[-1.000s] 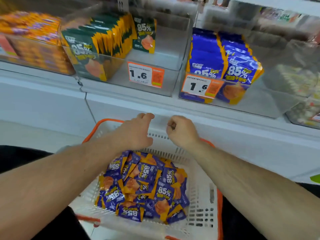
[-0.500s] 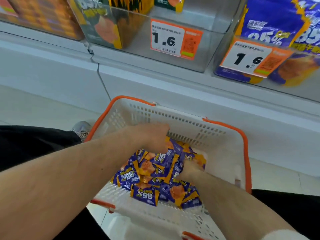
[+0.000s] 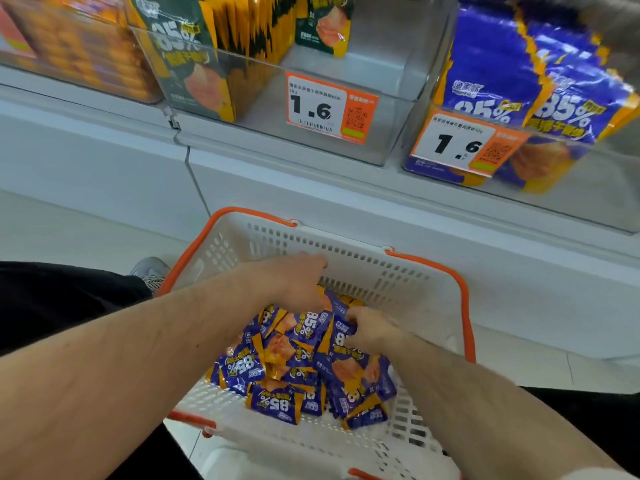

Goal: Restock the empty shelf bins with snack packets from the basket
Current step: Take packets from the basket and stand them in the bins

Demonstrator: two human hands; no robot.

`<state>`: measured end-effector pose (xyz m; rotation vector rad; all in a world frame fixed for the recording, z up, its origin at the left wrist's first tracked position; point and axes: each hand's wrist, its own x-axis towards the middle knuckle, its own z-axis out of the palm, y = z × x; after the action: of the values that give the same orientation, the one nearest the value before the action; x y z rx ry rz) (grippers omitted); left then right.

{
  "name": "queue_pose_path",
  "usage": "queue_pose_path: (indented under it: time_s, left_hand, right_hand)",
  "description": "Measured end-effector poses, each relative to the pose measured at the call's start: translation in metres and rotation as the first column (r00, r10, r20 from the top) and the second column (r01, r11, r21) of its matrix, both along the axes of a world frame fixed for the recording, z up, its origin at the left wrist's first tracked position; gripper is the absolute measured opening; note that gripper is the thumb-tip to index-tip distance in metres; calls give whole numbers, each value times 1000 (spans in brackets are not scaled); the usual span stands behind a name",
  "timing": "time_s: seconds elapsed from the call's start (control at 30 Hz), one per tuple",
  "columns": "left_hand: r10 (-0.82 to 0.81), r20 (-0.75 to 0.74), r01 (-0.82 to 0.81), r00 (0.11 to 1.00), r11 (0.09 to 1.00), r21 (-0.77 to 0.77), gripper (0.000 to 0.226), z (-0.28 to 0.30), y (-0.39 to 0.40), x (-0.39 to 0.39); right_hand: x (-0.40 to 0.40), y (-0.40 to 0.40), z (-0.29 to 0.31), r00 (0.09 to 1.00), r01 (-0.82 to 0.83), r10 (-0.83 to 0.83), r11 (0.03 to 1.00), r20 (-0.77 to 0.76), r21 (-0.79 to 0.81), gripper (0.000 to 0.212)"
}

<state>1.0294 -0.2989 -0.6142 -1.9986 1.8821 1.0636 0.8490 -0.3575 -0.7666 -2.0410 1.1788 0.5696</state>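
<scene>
Down in the middle of the frame, my left hand [image 3: 298, 282] and right hand [image 3: 369, 329] pinch snack packets [image 3: 298, 368] in the basket [image 3: 408, 289], and loose ones could slip off when I lift.

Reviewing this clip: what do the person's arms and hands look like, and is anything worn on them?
Both forearms are bare. The left hand and right hand show no gloves, rings or watch. A bit of white fabric, perhaps a sleeve, shows near the right elbow.
</scene>
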Motion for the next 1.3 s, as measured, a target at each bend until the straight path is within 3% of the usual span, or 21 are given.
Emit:
queue_pose_path:
  time_s: [0.07,0.17,0.27,0.37,0.43,0.5,0.57,0.63,0.8,0.83,0.87,0.93,0.97,1.0,1.1,1.17,1.3]
  left_hand:
    - [25,-29,-25,999,1000,-8,78,3,2,-1]
    - [81,-99,-87,992,995,-55,81,10,4,-4]
    - [182,-222,-214,958,968,-129,75,19,3,-7]
    - [252,-393,-343,884,922,-180,66,28,-4,-17]
    - [291,-556,-431,779,892,-137,50,36,-10,-28]
    - [264,-657,-453,706,882,-133,28,47,-16,-43]
    - [216,-682,-463,698,863,-201,16,59,-22,-58]
    - [210,-732,-516,648,828,-220,19,70,-30,-70]
    - [102,-818,-585,567,748,-312,22,103,-57,-88]
    - [70,-802,-607,593,694,-388,21,109,-64,-91]
    - [62,-730,-615,681,590,-523,24,116,-71,-92]
    - [173,-461,-492,870,313,-812,60,127,-83,-90]
    - [248,-361,-420,899,256,-871,76,131,-87,-88]
    - [305,-299,-385,904,281,-879,88,134,-91,-85]
    - [369,-172,-347,914,486,-802,101,127,-100,-80]
    - [360,-101,-289,927,517,-806,103,117,-103,-78]
    - [351,-95,-278,932,519,-808,104,113,-105,-74]
  right_hand:
    - [2,-17,34,998,3,0,999,61,-51,41]
    - [-1,-41,93,989,-5,27,989,143,-150,37]
    - [-10,-57,146,961,116,-69,980,266,-164,50]
    - [-21,-61,193,921,163,-88,971,379,-172,32]
    - [-28,-58,219,893,188,-94,966,439,-177,20]
    - [-36,-54,242,860,217,-98,959,501,-185,17]
    - [-45,-49,261,819,255,-117,951,562,-173,13]
    - [-55,-47,277,782,287,-119,940,612,-185,16]
    - [-88,-54,318,801,376,-39,809,598,-451,20]
    - [-95,-56,327,792,404,-22,768,610,-496,23]
    - [-102,-59,337,775,452,-8,706,632,-545,21]
    - [-112,-63,359,726,567,32,537,687,-625,9]
    - [-116,-65,370,707,613,45,458,706,-644,11]
    - [-120,-69,376,694,646,48,397,718,-651,14]
    - [-123,-87,382,700,677,13,305,714,-669,18]
    - [-120,-100,376,742,646,-22,289,670,-707,22]
    - [-110,-121,355,825,561,-141,316,547,-765,28]
